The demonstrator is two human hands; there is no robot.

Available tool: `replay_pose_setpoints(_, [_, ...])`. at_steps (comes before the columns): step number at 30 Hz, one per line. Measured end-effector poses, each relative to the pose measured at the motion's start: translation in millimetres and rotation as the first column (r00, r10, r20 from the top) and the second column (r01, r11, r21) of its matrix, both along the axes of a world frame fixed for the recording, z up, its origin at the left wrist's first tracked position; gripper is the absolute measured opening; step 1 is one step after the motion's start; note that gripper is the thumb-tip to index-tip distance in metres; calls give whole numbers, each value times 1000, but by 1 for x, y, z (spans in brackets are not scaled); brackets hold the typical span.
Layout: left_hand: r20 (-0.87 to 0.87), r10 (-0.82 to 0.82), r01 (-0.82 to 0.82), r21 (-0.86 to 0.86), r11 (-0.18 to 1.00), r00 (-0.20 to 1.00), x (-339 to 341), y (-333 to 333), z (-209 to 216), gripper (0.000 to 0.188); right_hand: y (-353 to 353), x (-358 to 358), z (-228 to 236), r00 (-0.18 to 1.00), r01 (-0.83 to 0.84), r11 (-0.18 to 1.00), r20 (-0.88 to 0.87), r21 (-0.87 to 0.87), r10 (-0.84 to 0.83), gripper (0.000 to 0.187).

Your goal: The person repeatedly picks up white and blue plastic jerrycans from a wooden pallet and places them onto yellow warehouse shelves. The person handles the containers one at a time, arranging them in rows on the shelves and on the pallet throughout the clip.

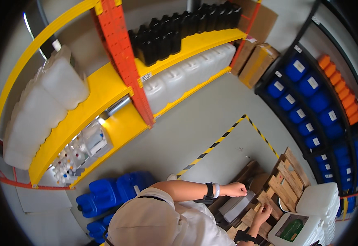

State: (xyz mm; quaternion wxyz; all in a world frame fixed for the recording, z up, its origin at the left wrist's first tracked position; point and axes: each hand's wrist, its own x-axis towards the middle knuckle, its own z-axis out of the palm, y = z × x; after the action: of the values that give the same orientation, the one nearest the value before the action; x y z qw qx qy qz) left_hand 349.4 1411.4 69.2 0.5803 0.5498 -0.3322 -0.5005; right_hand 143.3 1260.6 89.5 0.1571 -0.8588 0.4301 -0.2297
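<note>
My left hand reaches right with its fingers curled shut, hovering at the upper corner of a flat grey box; nothing shows inside the fist. A black band and a white band sit on that wrist. My right hand, with a black wrist strap, rests fingers apart on the slats of a wooden pallet, just right of the grey box. A white cap and white shirt fill the lower middle of the view.
White jerrycans stand on the pallet, one with a green label. Blue jerrycans sit on the floor at left. Yellow shelves hold white and black canisters; a dark rack holds blue and orange ones. Yellow-black tape marks the floor.
</note>
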Motion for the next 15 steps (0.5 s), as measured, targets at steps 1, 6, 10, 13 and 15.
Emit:
replay_pose_setpoints(1, [-7, 18, -18, -6, 1000, 1000, 2, 9, -1, 28, 9, 4, -3, 1000, -30, 1000, 5, -5, 31, 17])
replay_pose_setpoints(6, [64, 46, -47, 9, 999, 997, 34, 59, -7, 39, 40, 29, -6, 994, -61, 993, -83, 105, 70, 16])
replay_pose_setpoints(10, [79, 235, -238, 37, 971, 969, 61, 98, -15, 36, 56, 58, -23, 952, -265, 961, -139, 78, 273, 16])
replay_pose_setpoints(13, [17, 364, -364, 81, 928, 931, 75, 127, -16, 36, 71, 92, -20, 893, -407, 904, -150, 135, 424, 18])
replay_pose_setpoints(15, [23, 457, -458, 79, 886, 889, 77, 141, -25, 36, 78, 119, -17, 844, -497, 855, -150, 145, 516, 16])
